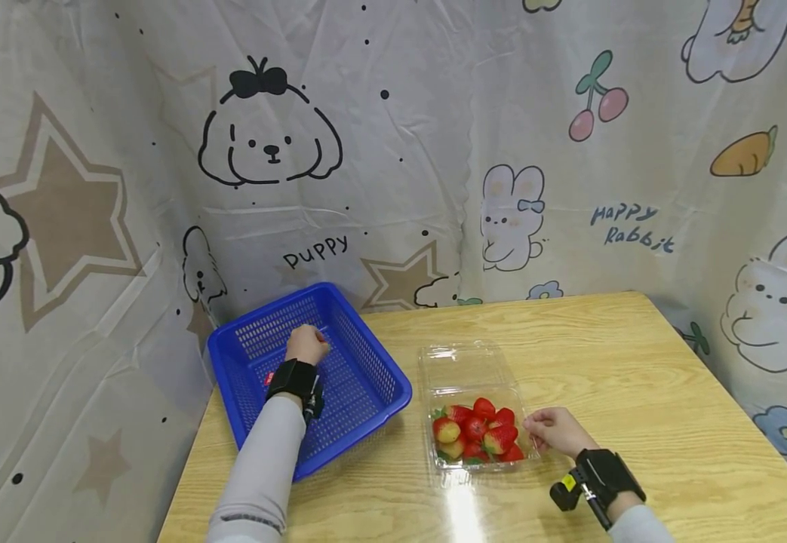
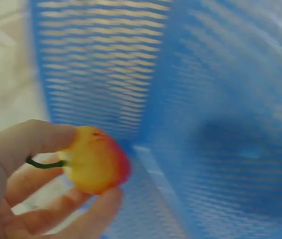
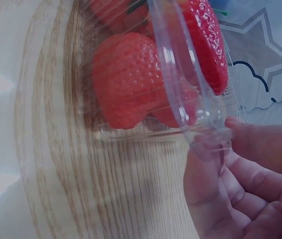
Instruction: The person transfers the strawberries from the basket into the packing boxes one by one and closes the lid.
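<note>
My left hand is over the inside of a blue plastic basket. In the left wrist view its thumb and fingers grip a small, round yellow-and-red fruit with a curved green stem; the hand hides this fruit in the head view. My right hand pinches the right rim of a clear plastic box between thumb and finger. Several strawberries, mostly red and some partly yellow, fill the box's near half. Its lid is folded back toward the far side.
The basket stands at the left of the wooden table, close to the curtain behind. A small red patch shows in the basket beside my left wrist. The strawberry box lies to the basket's right.
</note>
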A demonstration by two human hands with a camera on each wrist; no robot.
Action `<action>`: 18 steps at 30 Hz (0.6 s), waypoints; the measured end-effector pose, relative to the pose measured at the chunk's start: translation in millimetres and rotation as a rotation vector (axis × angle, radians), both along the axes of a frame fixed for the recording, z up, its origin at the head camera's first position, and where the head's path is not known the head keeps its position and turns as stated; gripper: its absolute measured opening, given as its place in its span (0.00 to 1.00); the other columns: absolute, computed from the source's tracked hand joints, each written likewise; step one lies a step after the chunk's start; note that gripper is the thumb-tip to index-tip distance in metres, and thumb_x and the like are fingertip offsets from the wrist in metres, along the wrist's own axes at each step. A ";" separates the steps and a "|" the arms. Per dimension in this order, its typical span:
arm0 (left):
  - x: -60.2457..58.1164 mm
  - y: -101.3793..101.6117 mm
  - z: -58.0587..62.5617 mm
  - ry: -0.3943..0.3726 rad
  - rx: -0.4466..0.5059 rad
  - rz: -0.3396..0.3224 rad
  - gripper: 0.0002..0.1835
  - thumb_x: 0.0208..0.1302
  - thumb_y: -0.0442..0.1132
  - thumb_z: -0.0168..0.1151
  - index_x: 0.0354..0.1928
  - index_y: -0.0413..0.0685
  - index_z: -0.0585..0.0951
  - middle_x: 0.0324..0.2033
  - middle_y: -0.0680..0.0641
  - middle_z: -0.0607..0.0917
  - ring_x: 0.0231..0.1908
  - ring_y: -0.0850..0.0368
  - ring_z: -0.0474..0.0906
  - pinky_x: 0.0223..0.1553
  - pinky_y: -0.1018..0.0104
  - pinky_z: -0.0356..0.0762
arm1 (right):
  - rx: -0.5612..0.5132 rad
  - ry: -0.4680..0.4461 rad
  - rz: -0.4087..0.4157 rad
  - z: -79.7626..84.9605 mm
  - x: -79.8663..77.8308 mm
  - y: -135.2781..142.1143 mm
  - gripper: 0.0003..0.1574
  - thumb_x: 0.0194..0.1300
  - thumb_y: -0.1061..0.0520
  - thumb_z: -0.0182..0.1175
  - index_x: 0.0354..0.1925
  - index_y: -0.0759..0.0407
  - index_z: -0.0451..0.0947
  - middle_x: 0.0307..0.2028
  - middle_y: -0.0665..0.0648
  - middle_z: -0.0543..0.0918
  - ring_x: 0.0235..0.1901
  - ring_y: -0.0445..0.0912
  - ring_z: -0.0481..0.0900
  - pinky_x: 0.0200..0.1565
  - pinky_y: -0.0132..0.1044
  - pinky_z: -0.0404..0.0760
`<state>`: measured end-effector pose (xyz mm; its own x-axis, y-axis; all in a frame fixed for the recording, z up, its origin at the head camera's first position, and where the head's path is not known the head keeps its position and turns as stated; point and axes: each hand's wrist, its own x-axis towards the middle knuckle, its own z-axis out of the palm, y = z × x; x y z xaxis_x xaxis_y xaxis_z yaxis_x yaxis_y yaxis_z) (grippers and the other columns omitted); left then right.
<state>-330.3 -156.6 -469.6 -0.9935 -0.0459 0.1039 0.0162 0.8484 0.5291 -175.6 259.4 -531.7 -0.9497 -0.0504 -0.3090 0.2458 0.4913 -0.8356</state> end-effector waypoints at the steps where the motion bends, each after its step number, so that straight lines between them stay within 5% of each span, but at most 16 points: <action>1: 0.4 6.6 9.8 -0.002 0.000 -0.005 0.10 0.46 0.30 0.59 0.32 0.32 0.82 0.34 0.36 0.83 0.37 0.40 0.78 0.40 0.50 0.74 | -0.002 -0.005 -0.011 0.1 0.3 -0.2 0.14 0.64 0.62 0.53 0.40 0.75 0.73 0.22 0.58 0.76 0.22 0.44 0.73 0.27 0.40 0.78; 6: 7.5 45.6 46.9 0.136 0.011 -0.118 0.11 0.48 0.30 0.62 0.36 0.34 0.82 0.35 0.36 0.81 0.39 0.41 0.76 0.41 0.50 0.73 | 0.006 -0.011 -0.024 -1.2 1.1 -0.5 0.13 0.64 0.62 0.53 0.40 0.75 0.73 0.22 0.57 0.76 0.22 0.44 0.73 0.27 0.39 0.78; 10: 23.8 81.8 65.3 0.251 0.048 -0.220 0.14 0.47 0.30 0.64 0.39 0.37 0.82 0.36 0.39 0.78 0.40 0.43 0.75 0.42 0.52 0.73 | 0.009 -0.007 -0.025 -2.9 0.7 -0.3 0.13 0.64 0.61 0.53 0.40 0.74 0.74 0.22 0.57 0.76 0.22 0.44 0.73 0.28 0.39 0.77; 14: 46.6 117.8 69.1 0.326 0.104 -0.324 0.15 0.48 0.29 0.64 0.41 0.38 0.82 0.38 0.40 0.78 0.40 0.46 0.77 0.41 0.57 0.76 | 0.001 -0.008 -0.026 -2.9 0.8 -0.2 0.13 0.64 0.61 0.54 0.39 0.74 0.74 0.22 0.57 0.76 0.22 0.44 0.72 0.28 0.39 0.77; 18: 73.4 148.5 56.1 0.349 0.149 -0.449 0.15 0.49 0.29 0.65 0.42 0.38 0.81 0.40 0.41 0.78 0.41 0.48 0.78 0.39 0.65 0.79 | 0.003 0.008 -0.018 -2.0 0.6 -0.1 0.13 0.64 0.62 0.53 0.39 0.74 0.74 0.21 0.57 0.76 0.21 0.44 0.73 0.26 0.38 0.77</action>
<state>-256.9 -8.1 -413.5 -0.8274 0.3320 0.4531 0.5512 0.6351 0.5412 -175.0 259.3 -533.7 -0.9529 -0.0326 -0.3015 0.2478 0.4892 -0.8362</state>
